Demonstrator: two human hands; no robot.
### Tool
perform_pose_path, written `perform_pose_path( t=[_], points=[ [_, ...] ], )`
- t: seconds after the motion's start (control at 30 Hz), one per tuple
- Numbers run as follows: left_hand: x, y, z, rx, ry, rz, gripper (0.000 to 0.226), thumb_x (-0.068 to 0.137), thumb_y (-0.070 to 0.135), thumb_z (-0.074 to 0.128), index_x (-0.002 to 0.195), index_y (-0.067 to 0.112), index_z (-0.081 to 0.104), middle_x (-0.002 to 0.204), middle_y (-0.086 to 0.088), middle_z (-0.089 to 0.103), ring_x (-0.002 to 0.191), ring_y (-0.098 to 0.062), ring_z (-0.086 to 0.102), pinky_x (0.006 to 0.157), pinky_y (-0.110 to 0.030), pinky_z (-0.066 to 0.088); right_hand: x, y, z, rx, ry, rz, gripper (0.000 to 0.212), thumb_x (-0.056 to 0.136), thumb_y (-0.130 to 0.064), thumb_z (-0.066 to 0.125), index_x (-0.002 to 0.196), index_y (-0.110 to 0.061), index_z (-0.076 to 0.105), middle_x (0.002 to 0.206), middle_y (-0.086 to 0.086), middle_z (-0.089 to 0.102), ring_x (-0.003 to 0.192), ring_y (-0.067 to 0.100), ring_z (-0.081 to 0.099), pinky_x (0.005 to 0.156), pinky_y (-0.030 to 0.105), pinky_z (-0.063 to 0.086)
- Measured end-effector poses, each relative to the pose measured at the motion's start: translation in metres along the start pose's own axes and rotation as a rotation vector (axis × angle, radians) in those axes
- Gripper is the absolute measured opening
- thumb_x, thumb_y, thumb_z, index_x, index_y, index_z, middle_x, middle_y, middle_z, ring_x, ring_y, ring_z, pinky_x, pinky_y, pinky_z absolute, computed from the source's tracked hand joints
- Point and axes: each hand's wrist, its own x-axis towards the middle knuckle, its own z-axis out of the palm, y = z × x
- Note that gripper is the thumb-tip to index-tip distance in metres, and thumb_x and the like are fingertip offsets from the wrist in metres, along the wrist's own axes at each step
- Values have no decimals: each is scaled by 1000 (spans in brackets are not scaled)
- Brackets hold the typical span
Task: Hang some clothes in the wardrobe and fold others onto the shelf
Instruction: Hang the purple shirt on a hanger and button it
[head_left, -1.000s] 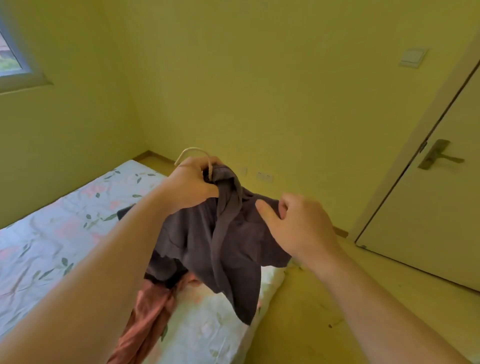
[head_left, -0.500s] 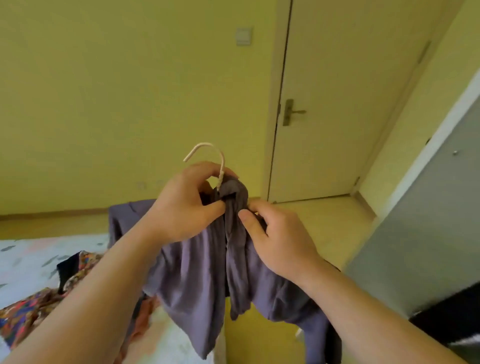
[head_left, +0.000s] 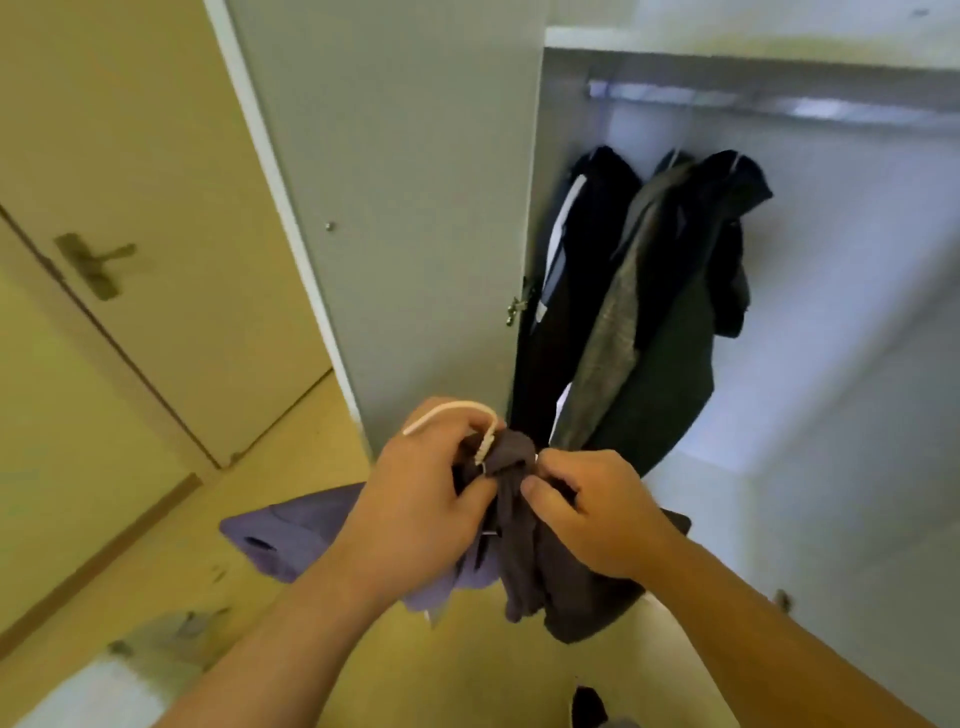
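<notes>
While the grey wardrobe (head_left: 831, 364) fills the view from twelve round to four o'clock, its open door (head_left: 405, 182) stands at twelve, and a cream room door (head_left: 156, 260) with a brass handle (head_left: 93, 260) takes up nine to ten o'clock. Yellow floor (head_left: 467, 665) runs from six to eight o'clock. Under the wardrobe's metal rail (head_left: 779, 101) at one o'clock hang a dark garment (head_left: 587, 249) and, just beside it at two o'clock, a grey coat (head_left: 665, 322).

A purple-grey shirt (head_left: 291, 535) is held in the air at six o'clock, in front of the wardrobe and below the hung clothes, draped on a white hanger (head_left: 457, 410) whose hook rises at its top. The left hand (head_left: 421, 499) has its fingers curled round the hanger's neck and the bunched collar. The right hand (head_left: 602, 514), just beside it at five o'clock, pinches the collar cloth between thumb and forefinger.
</notes>
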Motion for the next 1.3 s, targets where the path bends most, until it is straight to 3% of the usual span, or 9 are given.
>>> perform_pose_path(
  t=[0.13, 0.33, 0.5, 0.67, 0.8, 1.0, 1.07, 1.13, 1.3],
  points=[
    [40, 28, 51, -36, -110, 94, 39, 79, 14, 73, 94, 36, 44, 102, 20, 45, 84, 4, 50, 72, -8, 38, -30, 48, -40, -131, 29, 118, 47, 88, -72, 22, 87, -39, 55, 76, -25, 54, 72, 5, 55, 76, 12, 41],
    [104, 79, 125, -80, -216, 193, 42, 78, 20, 78, 90, 37, 42, 93, 18, 46, 79, -1, 49, 65, -10, 35, -66, 107, -93, -165, 249, 231, 62, 93, -72, 18, 103, -29, 62, 84, -14, 65, 68, 6, 54, 68, 5, 36],
    [153, 130, 191, -166, -296, 284, 38, 76, 21, 81, 91, 30, 48, 91, 14, 54, 82, -7, 57, 69, -17, 45, -97, 154, -143, -230, 470, 349, 41, 98, -59, 34, 97, -29, 63, 74, -23, 51, 58, -3, 46, 61, 8, 32],
    [197, 170, 262, -300, -379, 234, 41, 72, 17, 85, 89, 35, 52, 84, 7, 58, 67, -6, 56, 62, -16, 43, -111, 195, -187, -274, 478, 555, 28, 100, -50, 40, 91, -30, 58, 72, -14, 54, 64, 7, 53, 59, 23, 43],
    [229, 192, 310, -386, -480, 214, 35, 71, 11, 86, 87, 24, 56, 68, 8, 58, 58, -2, 52, 59, -17, 43, -114, 227, -211, -322, 515, 670, 30, 102, -49, 39, 100, -28, 60, 80, -12, 59, 69, 10, 56, 64, 30, 52],
    [288, 206, 360, -446, -658, 247, 44, 65, -9, 85, 93, 17, 63, 93, 11, 66, 88, -13, 69, 88, -29, 57, -96, 262, -237, -315, 511, 829, 32, 104, -47, 34, 112, -27, 58, 97, -8, 63, 86, 16, 62, 76, 35, 54],
    [309, 210, 377, -418, -647, 290, 48, 64, -13, 83, 93, 22, 66, 102, 2, 66, 91, -8, 69, 92, -30, 57, -85, 272, -246, -344, 531, 851, 31, 105, -45, 35, 108, -25, 57, 93, -7, 62, 83, 18, 62, 73, 38, 55],
    [330, 212, 397, -411, -585, 324, 43, 68, -14, 80, 100, 14, 70, 108, -4, 67, 90, 1, 68, 89, -18, 55, -75, 284, -258, -379, 563, 888, 30, 105, -44, 35, 108, -24, 58, 89, -7, 59, 78, 17, 60, 65, 35, 50],
    [392, 218, 439, -427, -288, 462, 22, 75, -1, 80, 95, 6, 79, 105, 1, 70, 91, -4, 64, 88, -2, 43, -34, 310, -289, -422, 708, 1002, 28, 105, -42, 37, 115, -24, 56, 100, 3, 67, 89, 33, 64, 66, 38, 47]
  ],
)
